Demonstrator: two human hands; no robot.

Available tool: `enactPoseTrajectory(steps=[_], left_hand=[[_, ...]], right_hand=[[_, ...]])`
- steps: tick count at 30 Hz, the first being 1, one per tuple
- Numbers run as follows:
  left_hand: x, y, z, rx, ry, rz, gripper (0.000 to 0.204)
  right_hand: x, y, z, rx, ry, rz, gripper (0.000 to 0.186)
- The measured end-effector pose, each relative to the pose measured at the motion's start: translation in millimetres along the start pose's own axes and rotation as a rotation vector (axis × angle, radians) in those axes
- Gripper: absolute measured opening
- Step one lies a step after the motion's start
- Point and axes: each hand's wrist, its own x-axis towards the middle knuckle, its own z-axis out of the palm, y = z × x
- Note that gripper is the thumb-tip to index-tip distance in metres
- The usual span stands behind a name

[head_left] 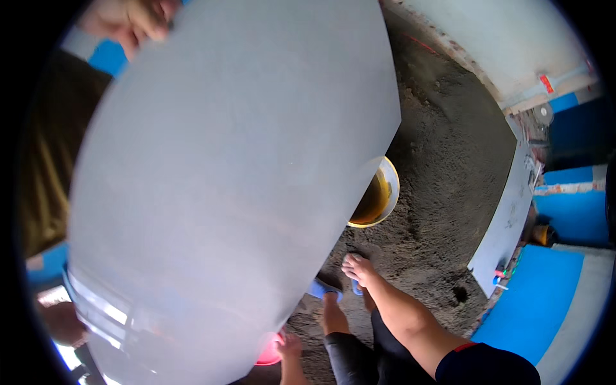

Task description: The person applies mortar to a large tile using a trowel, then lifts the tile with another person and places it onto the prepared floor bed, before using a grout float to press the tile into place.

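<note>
A large glossy grey panel (224, 154) fills the left and middle of the view at a tilt. Another person's fingers (144, 25) curl over its upper-left edge, and a second hand (61, 321), not mine, is at its lower-left side. Near the panel's lower-right edge, my left hand (287, 346) is beside a pink plastic object (268, 353); its grip is unclear. My right hand (356, 269) hangs open over grey mortar (449, 179), above a blue sandal. A bucket (389, 186) with yellowish contents is partly hidden behind the panel.
My legs (343, 353) stand on the mortar. At the right, a pale slab (497, 224) carries small coloured tools, beside blue-and-white walls (539, 295) and a small yellowish container (544, 235). A white wall (487, 32) borders the mortar at top right.
</note>
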Motion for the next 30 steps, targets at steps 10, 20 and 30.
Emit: enactPoseTrajectory(steps=[10, 20, 30], left_hand=[[60, -10, 61, -0.405, 0.274, 0.215, 0.091], [72, -17, 54, -0.467, 0.332, 0.188, 0.071], [80, -12, 60, -0.467, 0.370, 0.168, 0.062]], right_hand=[[49, -28, 51, 0.054, -0.135, -0.072, 0.083], [67, -21, 56, 0.219, -0.160, -0.016, 0.063], [78, -22, 62, 0.193, -0.082, -0.045, 0.060]])
